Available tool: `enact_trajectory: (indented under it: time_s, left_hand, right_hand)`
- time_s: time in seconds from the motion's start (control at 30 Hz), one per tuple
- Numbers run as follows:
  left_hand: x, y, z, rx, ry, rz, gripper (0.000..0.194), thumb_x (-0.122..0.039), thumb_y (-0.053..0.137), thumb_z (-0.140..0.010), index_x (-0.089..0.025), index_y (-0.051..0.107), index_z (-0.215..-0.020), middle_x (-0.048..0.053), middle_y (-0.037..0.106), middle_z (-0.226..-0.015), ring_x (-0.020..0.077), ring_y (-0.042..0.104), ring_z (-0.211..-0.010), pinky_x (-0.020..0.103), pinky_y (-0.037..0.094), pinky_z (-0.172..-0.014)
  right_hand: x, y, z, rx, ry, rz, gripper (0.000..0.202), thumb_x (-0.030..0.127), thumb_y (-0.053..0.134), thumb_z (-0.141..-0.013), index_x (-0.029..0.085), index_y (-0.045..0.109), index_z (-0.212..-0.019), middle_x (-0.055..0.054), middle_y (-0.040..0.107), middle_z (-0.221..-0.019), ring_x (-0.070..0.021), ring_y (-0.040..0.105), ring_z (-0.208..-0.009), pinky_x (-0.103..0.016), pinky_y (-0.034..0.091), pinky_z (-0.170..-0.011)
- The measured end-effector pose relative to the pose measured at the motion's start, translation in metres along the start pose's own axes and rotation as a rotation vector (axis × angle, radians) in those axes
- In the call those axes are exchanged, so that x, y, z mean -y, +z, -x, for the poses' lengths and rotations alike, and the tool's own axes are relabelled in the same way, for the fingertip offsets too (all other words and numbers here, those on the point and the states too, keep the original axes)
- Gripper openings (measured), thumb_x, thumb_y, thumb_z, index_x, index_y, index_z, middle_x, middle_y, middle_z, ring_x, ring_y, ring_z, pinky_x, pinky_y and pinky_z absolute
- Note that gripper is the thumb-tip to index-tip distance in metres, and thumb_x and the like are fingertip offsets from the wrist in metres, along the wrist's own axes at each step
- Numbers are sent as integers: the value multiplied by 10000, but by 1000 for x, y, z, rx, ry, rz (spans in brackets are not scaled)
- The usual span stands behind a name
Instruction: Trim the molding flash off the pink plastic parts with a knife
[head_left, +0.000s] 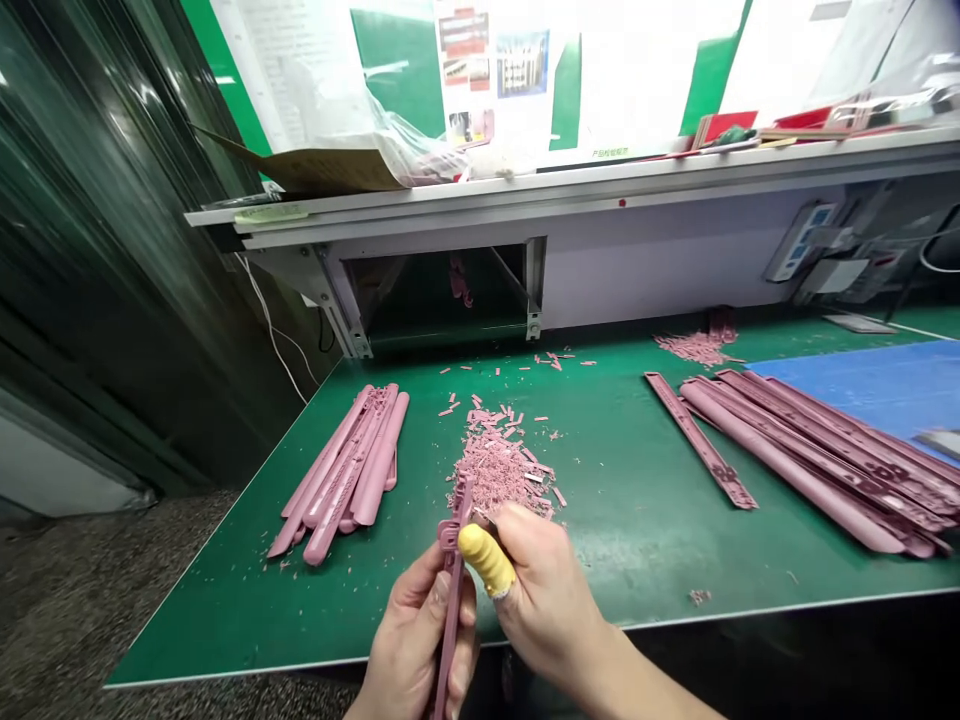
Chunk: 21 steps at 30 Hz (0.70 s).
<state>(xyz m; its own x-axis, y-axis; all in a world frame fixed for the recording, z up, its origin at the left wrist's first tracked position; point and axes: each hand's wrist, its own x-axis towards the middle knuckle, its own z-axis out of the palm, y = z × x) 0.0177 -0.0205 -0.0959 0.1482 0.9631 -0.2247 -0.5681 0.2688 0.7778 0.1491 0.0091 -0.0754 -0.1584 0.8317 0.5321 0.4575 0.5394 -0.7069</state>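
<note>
My left hand (pixel 420 635) is closed around a long, narrow pink plastic strip (pixel 452 610), held on edge and pointing away from me. Clips or ribs stick out near its far end. My right hand (pixel 551 590) wears a yellow finger cot (pixel 486 560) on the thumb, which presses against the strip's side. A small dark metal tool (pixel 484 520) shows between the right thumb and fingers; most of it is hidden, so its kind is unclear. Just beyond both hands lies a heap of small pink plastic scraps (pixel 499 465) on the green table (pixel 600 560).
Several pink plastic strips (pixel 375 450) are piled at the left. More long strips (pixel 795 460) lie at the right, partly over a blue sheet (pixel 862 370). A second scrap heap (pixel 697 348) sits at the back right. Above the table's back runs a shelf (pixel 570 195).
</note>
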Motion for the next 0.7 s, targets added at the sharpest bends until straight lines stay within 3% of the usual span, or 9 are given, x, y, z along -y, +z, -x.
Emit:
enact_trajectory:
  time_s: [0.3,0.57,0.63,0.7]
  left_hand:
    - [3,-5,2,-21,12,-9,290,-419,750,-717,-245,676,-936,-44,608,-573,33,469,-271,107,358,-255]
    - [-1,0,9,-71,26,-80,333,-433,768,-687,-239,683,-945,-45,593,-555,39,463,-267,111,350,-248]
    - [-8,3,8,-86,41,-125,372,-428,771,-684,-236,660,-982,-32,611,-579,75,533,-319,129,400,-271]
    - [-21,3,4,-120,22,-147,454,-442,732,-721,-277,582,-1116,9,671,-710,153,638,-452,198,486,-315]
  right_hand:
    - [3,-2,5,32,-49,14,491,467,279,-1009,195,420,-625,14,467,-596,-113,419,-554,-235,289,-526]
    - [-3,-11,5,89,-68,249,419,411,327,-991,194,491,-672,-14,498,-646,-137,441,-562,-263,282,-516]
    - [-1,-20,3,151,-77,270,372,363,357,-973,195,527,-688,-15,495,-650,-142,441,-555,-263,297,-510]
    - [3,-30,5,221,-47,208,265,287,376,-947,197,602,-842,-28,527,-711,-154,489,-604,-259,360,-544]
